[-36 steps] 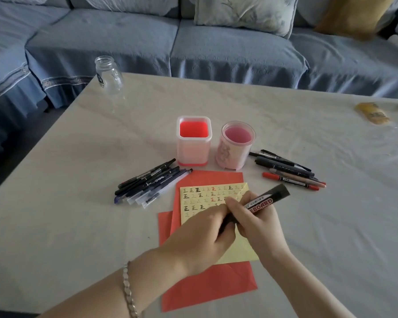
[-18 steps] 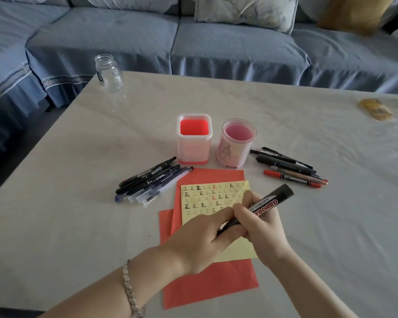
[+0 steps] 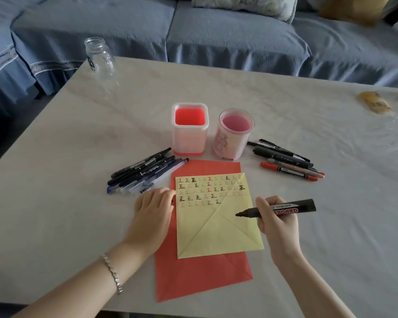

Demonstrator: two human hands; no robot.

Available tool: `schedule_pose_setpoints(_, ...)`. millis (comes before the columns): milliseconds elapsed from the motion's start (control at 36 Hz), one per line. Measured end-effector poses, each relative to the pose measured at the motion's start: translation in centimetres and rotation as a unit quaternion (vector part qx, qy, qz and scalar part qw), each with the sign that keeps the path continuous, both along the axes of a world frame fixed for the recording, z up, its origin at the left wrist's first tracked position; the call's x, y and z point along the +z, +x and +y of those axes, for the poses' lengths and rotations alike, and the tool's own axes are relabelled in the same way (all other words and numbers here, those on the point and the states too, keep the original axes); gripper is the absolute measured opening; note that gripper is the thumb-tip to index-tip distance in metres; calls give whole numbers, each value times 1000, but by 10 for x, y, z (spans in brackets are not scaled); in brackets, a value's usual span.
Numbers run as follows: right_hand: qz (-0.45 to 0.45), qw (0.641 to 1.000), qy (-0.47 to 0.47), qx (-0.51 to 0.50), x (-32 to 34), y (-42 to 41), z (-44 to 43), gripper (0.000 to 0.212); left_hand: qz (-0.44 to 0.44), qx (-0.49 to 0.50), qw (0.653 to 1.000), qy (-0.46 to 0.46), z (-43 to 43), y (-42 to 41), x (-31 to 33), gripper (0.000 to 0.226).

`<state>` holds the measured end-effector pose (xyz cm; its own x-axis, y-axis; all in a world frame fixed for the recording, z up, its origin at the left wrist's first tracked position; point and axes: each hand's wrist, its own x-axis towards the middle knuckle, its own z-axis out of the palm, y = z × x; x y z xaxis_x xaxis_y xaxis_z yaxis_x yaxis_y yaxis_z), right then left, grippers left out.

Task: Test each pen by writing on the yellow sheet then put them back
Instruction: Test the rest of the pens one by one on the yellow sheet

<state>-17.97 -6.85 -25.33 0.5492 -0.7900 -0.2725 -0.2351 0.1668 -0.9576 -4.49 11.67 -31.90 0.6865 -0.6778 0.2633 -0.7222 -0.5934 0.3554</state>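
Because the counter (image 3: 67, 203) bears the yellow sheet (image 3: 216, 228) loose on red paper (image 3: 202, 278), the uncapped marker (image 3: 303, 205) above it, gripped by right hand (image 3: 277, 226) fingers, could drag it; left hand (image 3: 153, 211) fingers curl at its edge, contents untellable

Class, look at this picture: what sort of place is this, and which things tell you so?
Probably a home living room: a blue-covered sofa with a cushion runs behind a pale table strewn with pens, and the right hand holds a black marker over a yellow sheet.
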Motion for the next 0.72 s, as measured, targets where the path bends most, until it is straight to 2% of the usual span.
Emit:
schedule_pose_setpoints(28,3,1000,0,-1,-1,0,0,27,-1,8,1000,3,-2,-1,2,25)
schedule_pose_setpoints(83,9,1000,-4,-2,-2,1,-1,22,10,6,1000,-2,-8,-5,7,28)
schedule_pose_setpoints(167,5,1000,-16,9,-3,4,-1,13,3,-63,998,22,-23,-11,13,39)
schedule_pose_setpoints(278,-24,999,-17,25,-4,9,-2,16,6,-151,983,108,-41,-15,10,57)
schedule_pose_setpoints(444,-42,996,-41,62,-10,12,-6,15,36,-140,975,168,-50,-10,2,83)
schedule_pose_setpoints(528,-42,997,-54,47,-11,17,-8,10,45,-137,975,170,-46,-7,-1,84)
schedule_pose_setpoints(722,-60,997,-54,0,-23,44,0,20,59,-125,985,99,-39,-6,-6,70)
